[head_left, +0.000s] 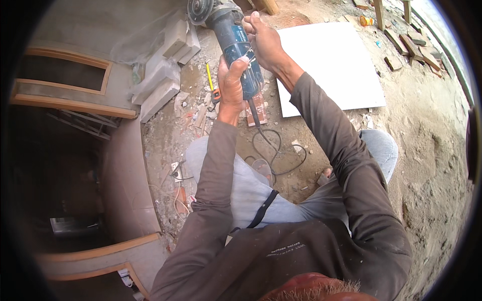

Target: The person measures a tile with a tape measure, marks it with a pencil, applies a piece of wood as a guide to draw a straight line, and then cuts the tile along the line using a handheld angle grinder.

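Observation:
A blue and black angle grinder (234,39) is held up at the top of the head view, its disc (200,10) at the upper left. My left hand (231,86) wraps round the rear of its body, thumb across the casing. Beside the front of the tool is my right hand (267,46), its fingers loosely extended toward the casing; some fingertips are hidden, and I cannot tell whether they touch it. From the grinder's rear end a dark power cord (255,113) drops and loops on the ground between my legs.
A large white panel (329,70) lies to the right. An orange tape measure (216,95) with its yellow blade out rests on rubble at left, near stacked pale blocks (163,83). Wood offcuts (411,45) lie far right. A power socket (175,171) sits by my left knee.

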### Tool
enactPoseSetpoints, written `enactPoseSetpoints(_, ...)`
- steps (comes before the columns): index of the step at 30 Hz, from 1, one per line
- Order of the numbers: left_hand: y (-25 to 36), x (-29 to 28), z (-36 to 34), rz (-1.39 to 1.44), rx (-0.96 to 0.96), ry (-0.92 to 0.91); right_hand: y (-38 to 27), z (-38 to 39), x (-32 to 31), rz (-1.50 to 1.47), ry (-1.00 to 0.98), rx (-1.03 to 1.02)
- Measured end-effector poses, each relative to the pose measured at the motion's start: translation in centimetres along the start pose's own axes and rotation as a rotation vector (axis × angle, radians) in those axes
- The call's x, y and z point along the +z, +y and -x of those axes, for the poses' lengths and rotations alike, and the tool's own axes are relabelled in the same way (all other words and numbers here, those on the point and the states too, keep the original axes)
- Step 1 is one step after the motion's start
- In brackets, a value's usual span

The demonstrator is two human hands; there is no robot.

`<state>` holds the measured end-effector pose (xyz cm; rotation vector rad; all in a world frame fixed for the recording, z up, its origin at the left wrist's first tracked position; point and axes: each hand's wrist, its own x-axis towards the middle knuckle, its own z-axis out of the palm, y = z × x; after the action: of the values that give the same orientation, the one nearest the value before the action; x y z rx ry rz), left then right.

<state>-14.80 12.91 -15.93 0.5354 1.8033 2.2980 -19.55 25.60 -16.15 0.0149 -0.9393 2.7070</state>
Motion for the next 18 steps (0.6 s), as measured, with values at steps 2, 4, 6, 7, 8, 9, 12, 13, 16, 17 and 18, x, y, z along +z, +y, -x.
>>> enactPoseSetpoints(2, 0.4, -0.2, -0.3, 0.126, -0.064, -0.065, -0.1, -0.6, 0.6, -0.019, -0.140, 0.033)
enactPoseSetpoints(4, 0.8, -1.4, -0.5, 0.121, -0.048, -0.058, -0.3, -0.6, 1.3, 0.221, -0.337, 0.003)
enactPoseSetpoints(6, 0.8, -2.3, -1.3, 0.070, -0.097, -0.122, 0.9, -2.4, 1.3, 0.418, -0.215, -0.059)
enactPoseSetpoints(7, 0.5, -3.1, -0.8, 0.056, -0.117, -0.128, 2.1, -1.9, 1.6, 0.411, -0.171, -0.040)
enactPoseSetpoints(8, 0.1, -3.7, -0.9, 0.060, -0.097, -0.107, 2.7, -1.4, 1.8, 0.402, -0.132, -0.030)
enactPoseSetpoints(9, -0.6, -3.9, -0.7, 0.105, -0.133, -0.059, 2.8, -1.2, 1.5, 0.492, -0.165, -0.024)
enactPoseSetpoints(12, -1.8, -6.0, -1.4, 0.107, -0.176, -0.019, 5.0, -1.8, 1.1, 0.486, -0.244, -0.001)
enactPoseSetpoints(13, -1.9, -6.3, -1.4, 0.093, -0.181, -0.017, 5.7, -2.4, 1.0, 0.486, -0.239, 0.006)
enactPoseSetpoints(16, -1.9, -6.7, -1.2, 0.009, -0.178, 0.004, 7.6, -3.0, 0.3, 0.508, -0.198, -0.005)
enactPoseSetpoints(17, -1.8, -7.2, -1.3, -0.001, -0.175, -0.013, 8.1, -3.0, 0.5, 0.513, -0.185, -0.014)
enactPoseSetpoints(18, -1.9, -7.7, -1.3, -0.004, -0.179, -0.011, 8.6, -3.0, 0.9, 0.560, -0.175, -0.009)
